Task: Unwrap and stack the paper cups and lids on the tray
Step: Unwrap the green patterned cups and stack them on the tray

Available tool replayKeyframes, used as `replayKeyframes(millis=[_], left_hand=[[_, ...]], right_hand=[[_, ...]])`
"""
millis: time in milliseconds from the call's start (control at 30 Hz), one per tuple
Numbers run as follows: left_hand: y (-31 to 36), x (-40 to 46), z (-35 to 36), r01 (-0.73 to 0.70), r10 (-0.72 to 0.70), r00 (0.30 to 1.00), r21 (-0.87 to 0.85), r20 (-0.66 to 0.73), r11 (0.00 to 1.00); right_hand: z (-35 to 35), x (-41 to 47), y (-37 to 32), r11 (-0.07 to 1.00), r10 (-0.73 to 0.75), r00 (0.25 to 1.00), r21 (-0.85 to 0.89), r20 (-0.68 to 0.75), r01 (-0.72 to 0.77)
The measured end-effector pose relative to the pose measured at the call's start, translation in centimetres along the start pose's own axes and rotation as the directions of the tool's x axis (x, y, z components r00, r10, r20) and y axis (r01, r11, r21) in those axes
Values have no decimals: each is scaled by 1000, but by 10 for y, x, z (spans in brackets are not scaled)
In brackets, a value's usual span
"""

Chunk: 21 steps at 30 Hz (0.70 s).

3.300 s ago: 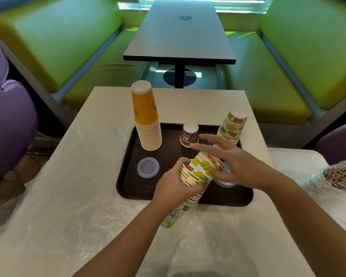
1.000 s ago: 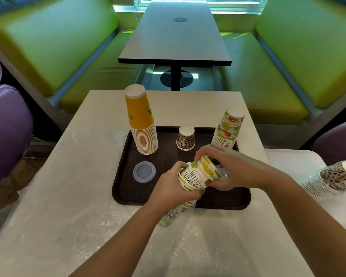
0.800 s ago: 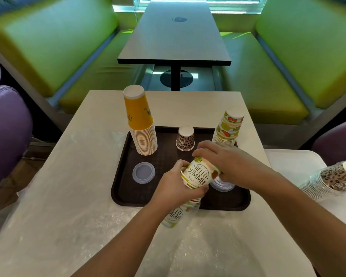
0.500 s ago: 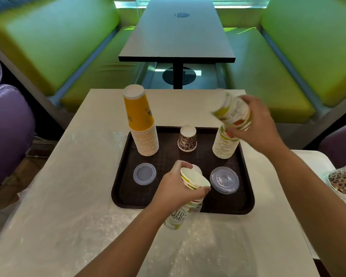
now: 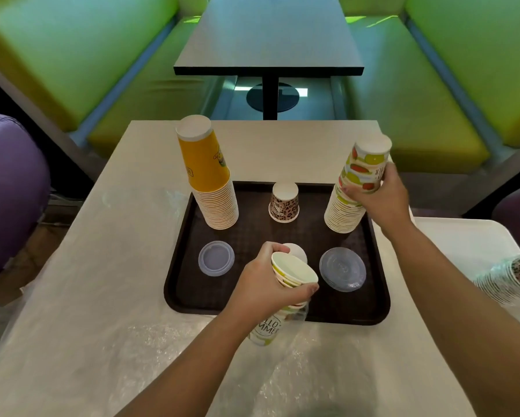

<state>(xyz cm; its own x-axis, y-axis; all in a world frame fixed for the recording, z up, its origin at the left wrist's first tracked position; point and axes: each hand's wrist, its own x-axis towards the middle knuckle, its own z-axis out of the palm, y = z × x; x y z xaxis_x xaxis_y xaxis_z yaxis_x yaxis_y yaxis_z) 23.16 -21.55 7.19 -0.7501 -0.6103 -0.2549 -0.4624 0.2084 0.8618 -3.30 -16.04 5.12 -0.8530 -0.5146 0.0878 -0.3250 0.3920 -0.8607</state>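
The right hand point(image 5: 379, 197) is wrapped around the upper cups of the fruit-print stack point(image 5: 353, 194), which stands upside-down on the far right of the tray point(image 5: 379, 299); the fingers curl round the near side of the printed wall, and the plain stacked rims fan out just below the grip. The likeliest slip is here: the stack leans away from the palm, so a push or a release off-centre could tip it outward over the tray's right rim, which runs just under the wrist. The left hand point(image 5: 267, 284) clasps a short sleeve of fruit-print cups point(image 5: 291, 275), mouths tilted up and to the right of the thumb, while their lower end trails below the palm into loose plastic wrap point(image 5: 294, 350). If that film drags as the sleeve lifts, it may snag and spill cups, or sweep the clear lid point(image 5: 342, 268) lying just right of the fingertips. By count: three upright groups on the tray, namely the yellow stack point(image 5: 210, 182) far beyond the left hand, one lone leopard-print cup point(image 5: 284, 203) between the hands, and the stack under the right hand. There are two lids plainly, the clear one and a bluish lid point(image 5: 216, 258) left of the left knuckles; a pale disc behind those knuckles may be a third, though it is mostly hidden. A wrapped leopard-print bundle point(image 5: 511, 278) lies off the tray, well to the right of the right forearm.
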Motion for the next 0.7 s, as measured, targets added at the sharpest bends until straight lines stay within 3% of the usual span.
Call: replayKeyframes(millis=[233,300,367,433,467,533,600,667,700], left_hand=[[-2,3,0,-4,4,1000,7,-23,1000],[-2,3,1,2,-2,1000,14,-19,1000],[-2,2,1,11,-11,1000,15,-12,1000],[-3,2,2,23,-22,1000,21,-9,1000],[-3,1,2,29,-29,1000,23,-11,999],[-2,0,4,38,-37,999,25,-22,999],[0,-2,4,36,-35,999,29,-21,999],[2,-4,4,33,-33,999,52,-4,998],[3,-5,4,34,-34,999,70,2,997]], right_hand=[[10,-6,11,995,52,998,-86,-30,-54],[8,-12,7,989,42,992,-134,-120,-58],[4,-29,-6,985,-92,963,-162,-255,51],[-1,-54,-24,962,-268,924,-121,-274,243],[-3,-66,-33,954,-301,935,-44,-189,298],[-5,-86,-49,956,-284,942,125,180,264],[-5,-101,-55,970,-231,785,78,575,229],[-2,-112,-53,952,-179,644,-35,744,305],[-2,-117,-53,943,-161,619,-66,769,326]])
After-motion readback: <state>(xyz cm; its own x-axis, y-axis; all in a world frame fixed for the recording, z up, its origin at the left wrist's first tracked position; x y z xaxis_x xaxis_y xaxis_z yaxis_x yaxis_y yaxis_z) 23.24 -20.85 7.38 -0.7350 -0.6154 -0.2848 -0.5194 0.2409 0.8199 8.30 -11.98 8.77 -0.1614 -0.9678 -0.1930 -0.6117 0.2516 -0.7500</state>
